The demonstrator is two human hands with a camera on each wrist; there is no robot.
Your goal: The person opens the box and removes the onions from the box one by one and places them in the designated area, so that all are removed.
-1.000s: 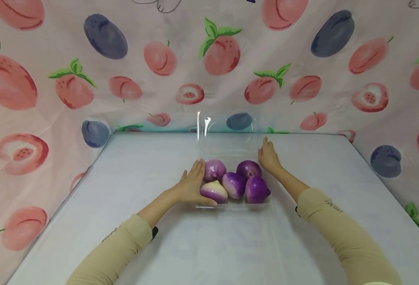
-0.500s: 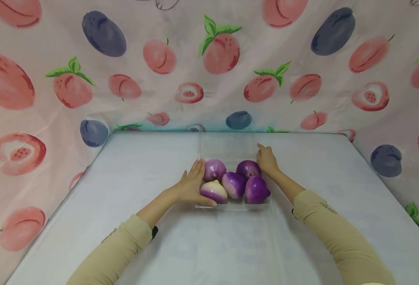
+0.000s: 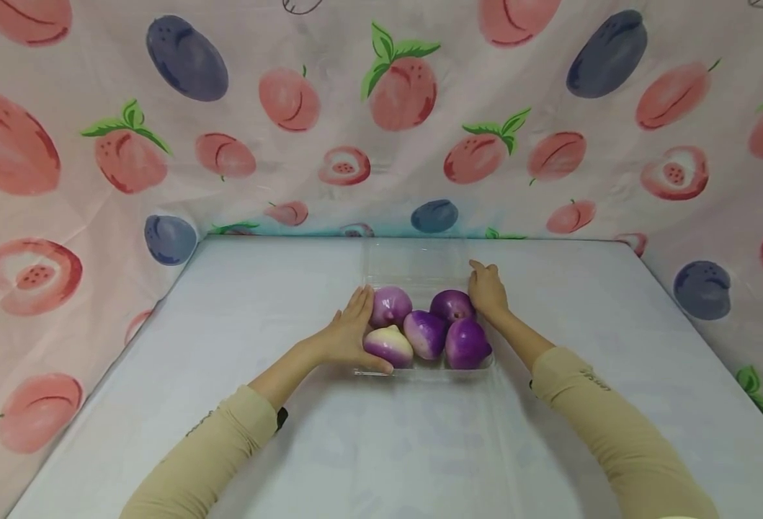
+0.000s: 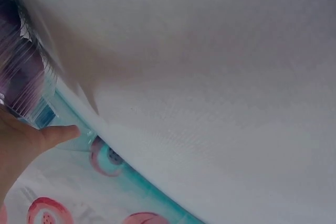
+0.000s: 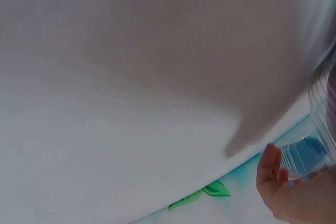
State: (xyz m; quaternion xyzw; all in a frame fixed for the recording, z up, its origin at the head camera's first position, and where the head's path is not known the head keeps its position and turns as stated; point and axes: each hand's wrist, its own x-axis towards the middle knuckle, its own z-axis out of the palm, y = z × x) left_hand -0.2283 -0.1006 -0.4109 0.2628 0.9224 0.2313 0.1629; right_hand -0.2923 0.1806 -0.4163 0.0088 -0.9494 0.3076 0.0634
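A clear plastic clamshell box point(image 3: 433, 371) stands mid-table, holding several purple onions, among them a pale-topped onion point(image 3: 389, 347) and a dark onion point(image 3: 468, 344). Its see-through lid point(image 3: 416, 259) lies folded back behind the base. Along the left wall rests my left hand point(image 3: 345, 335), fingers straight and thumb stretched to the front corner. My right hand point(image 3: 488, 290) is at the back right corner, index finger extended and the others bent. In the left wrist view the thumb point(image 4: 58, 136) sticks out beside the ridged wall. The right wrist view shows loosely bent fingers point(image 5: 269, 166) beside the plastic.
A white cloth point(image 3: 258, 288) covers the table. Behind and at both sides hangs a pink curtain point(image 3: 342, 86) printed with peaches and plums, meeting the table at its back edge.
The lid has swung back and down from a more upright position, and my right hand has come slightly down and left. My left hand stays at the box's left side.
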